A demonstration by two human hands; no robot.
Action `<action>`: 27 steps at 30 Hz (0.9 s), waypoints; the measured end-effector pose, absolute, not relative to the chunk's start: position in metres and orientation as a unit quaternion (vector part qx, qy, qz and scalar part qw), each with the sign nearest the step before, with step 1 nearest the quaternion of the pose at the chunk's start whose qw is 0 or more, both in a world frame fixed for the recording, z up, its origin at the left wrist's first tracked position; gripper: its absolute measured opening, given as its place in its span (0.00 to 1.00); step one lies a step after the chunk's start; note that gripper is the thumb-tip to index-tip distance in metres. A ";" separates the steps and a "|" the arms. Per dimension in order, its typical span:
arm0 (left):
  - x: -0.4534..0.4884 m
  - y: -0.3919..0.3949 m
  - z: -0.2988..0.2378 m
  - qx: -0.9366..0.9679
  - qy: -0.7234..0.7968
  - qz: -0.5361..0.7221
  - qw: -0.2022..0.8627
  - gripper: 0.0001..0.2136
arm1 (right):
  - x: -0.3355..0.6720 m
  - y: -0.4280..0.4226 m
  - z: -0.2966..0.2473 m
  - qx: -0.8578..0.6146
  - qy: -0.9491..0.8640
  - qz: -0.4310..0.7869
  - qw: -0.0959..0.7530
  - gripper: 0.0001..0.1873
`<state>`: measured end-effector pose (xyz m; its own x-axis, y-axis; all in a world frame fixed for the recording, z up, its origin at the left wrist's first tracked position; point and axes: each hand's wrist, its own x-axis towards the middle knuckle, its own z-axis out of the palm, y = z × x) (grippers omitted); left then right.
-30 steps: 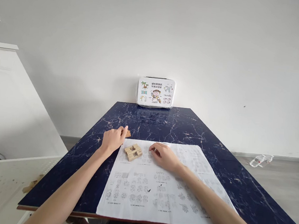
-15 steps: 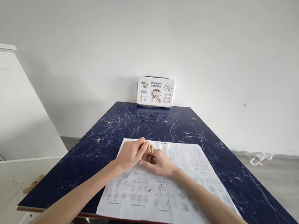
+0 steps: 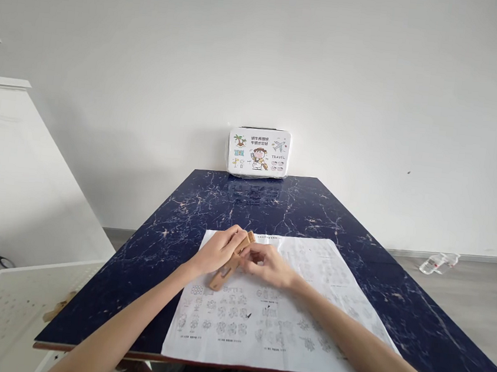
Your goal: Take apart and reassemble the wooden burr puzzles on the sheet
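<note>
My left hand (image 3: 218, 251) is closed around a long notched wooden puzzle piece (image 3: 223, 274) that slants down toward me over the printed instruction sheet (image 3: 262, 312). My right hand (image 3: 267, 264) meets it at the piece's upper end, fingers curled and pinching there. The small stack of wooden blocks that lay on the sheet is hidden behind the two hands. Both forearms reach in from the near table edge.
The sheet lies on a dark blue marbled table (image 3: 341, 231). A white case with cartoon travel pictures (image 3: 258, 153) leans on the wall at the far edge. A white perforated tray (image 3: 0, 308) sits at lower left. A plastic bottle (image 3: 438, 263) lies on the floor at right.
My left hand left the table's bare part at left and came over the sheet to join my right hand. Both now grip a long wooden piece, lifted and tilted.
</note>
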<state>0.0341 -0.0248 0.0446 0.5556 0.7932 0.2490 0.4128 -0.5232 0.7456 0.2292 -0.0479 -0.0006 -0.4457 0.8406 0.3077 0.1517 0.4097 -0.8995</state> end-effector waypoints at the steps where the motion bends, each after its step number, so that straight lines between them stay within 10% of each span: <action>1: 0.034 -0.025 0.045 0.804 0.375 0.287 0.363 0.24 | 0.232 -0.046 0.001 -0.326 -0.721 0.449 0.416 0.11; 10: 0.030 -0.024 0.053 0.656 0.381 0.189 0.623 0.34 | 0.248 -0.032 0.002 -0.366 -0.593 0.518 0.496 0.24; 27: 0.029 -0.026 0.051 0.586 0.325 0.140 0.729 0.15 | 0.252 -0.021 -0.010 -0.423 -0.493 0.490 0.582 0.26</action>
<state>0.0292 -0.0256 0.0514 0.7492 0.5855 -0.3095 0.1765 0.2739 0.9454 0.2523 -0.0210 -0.0104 0.0342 0.9865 0.1601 -0.1528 0.1635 -0.9747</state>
